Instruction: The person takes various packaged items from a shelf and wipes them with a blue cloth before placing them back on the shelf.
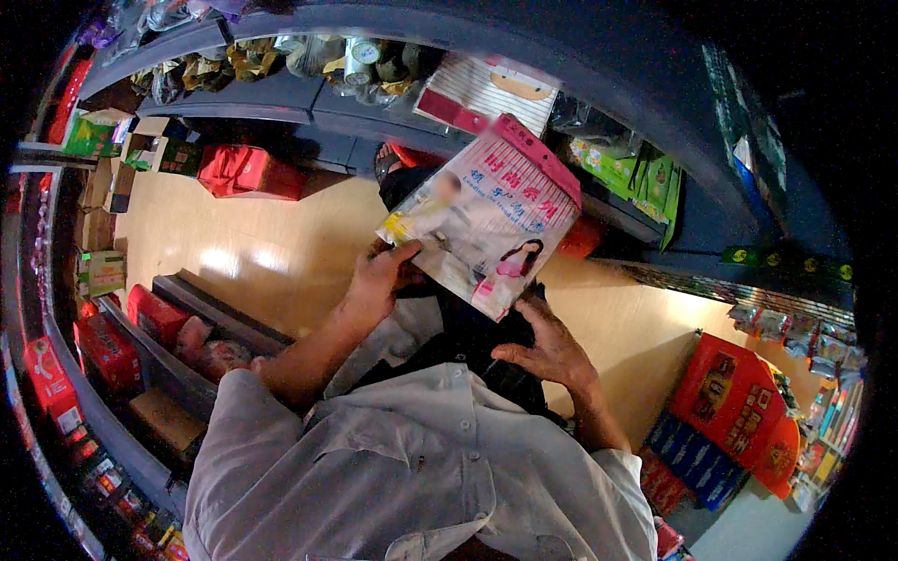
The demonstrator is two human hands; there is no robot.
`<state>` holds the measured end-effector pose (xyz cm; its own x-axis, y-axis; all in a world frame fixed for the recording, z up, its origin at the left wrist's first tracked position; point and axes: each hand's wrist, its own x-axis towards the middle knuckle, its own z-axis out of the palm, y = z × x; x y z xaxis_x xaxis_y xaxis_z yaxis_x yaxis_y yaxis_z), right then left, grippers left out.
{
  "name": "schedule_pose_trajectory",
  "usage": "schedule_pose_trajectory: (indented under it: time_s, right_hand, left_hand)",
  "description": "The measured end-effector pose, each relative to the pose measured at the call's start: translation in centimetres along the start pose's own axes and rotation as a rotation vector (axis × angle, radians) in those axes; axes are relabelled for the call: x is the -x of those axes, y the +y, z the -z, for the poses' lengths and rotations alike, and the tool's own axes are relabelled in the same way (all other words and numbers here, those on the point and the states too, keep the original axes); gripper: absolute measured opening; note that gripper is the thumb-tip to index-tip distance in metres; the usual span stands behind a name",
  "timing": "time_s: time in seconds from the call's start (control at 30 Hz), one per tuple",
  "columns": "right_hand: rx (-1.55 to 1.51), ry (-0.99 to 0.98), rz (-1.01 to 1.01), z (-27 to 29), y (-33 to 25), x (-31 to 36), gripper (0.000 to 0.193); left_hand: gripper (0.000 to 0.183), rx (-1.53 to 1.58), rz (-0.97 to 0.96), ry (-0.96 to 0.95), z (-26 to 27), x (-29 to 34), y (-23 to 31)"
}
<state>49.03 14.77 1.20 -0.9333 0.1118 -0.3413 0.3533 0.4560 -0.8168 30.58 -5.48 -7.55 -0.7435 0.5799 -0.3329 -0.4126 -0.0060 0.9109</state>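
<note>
A flat packet (482, 220) in clear plastic, with a pink top strip, striped background and printed figures, is held tilted in front of my body. My left hand (382, 280) grips its lower left edge, thumb on the printed front and the other fingers behind. My right hand (554, 346) is at the lower right corner, fingers extended against or just behind the edge, with the thumb spread away from the packet. What is inside the packet cannot be made out. Behind its top end, a white and pink striped package (491, 89) lies on the shelf.
Dark shelving (365, 117) with bagged goods runs across the far side, with green packets (636, 182) at right. A red bag (248, 173) stands on the wooden floor (215, 234). At left is a low shelf (168, 355) of red boxes; at right, a red carton display (725, 393).
</note>
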Motion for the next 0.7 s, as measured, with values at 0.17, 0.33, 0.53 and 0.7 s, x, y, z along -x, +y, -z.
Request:
schedule_pose_trajectory:
  time_s: [0.17,0.33,0.53,0.7]
  right_hand:
    - [0.184,-0.147,0.092,0.5,1.1,-0.1,0.051]
    - [0.191,-0.155,0.027,0.8,2.3,-0.1,0.046]
    - [0.358,-0.002,0.181,0.0,2.7,-0.5,0.049]
    - [0.540,0.031,0.247,-0.4,2.8,-1.3,0.048]
  left_hand:
    - [0.034,-0.047,0.199,-0.013,0.5,0.9,1.9]
    - [0.046,-0.296,-0.048,-0.105,2.4,2.5,0.4]
    - [0.040,-0.070,0.064,-0.031,4.5,2.3,-2.4]
    - [0.036,0.542,0.429,0.061,3.4,1.3,0.3]
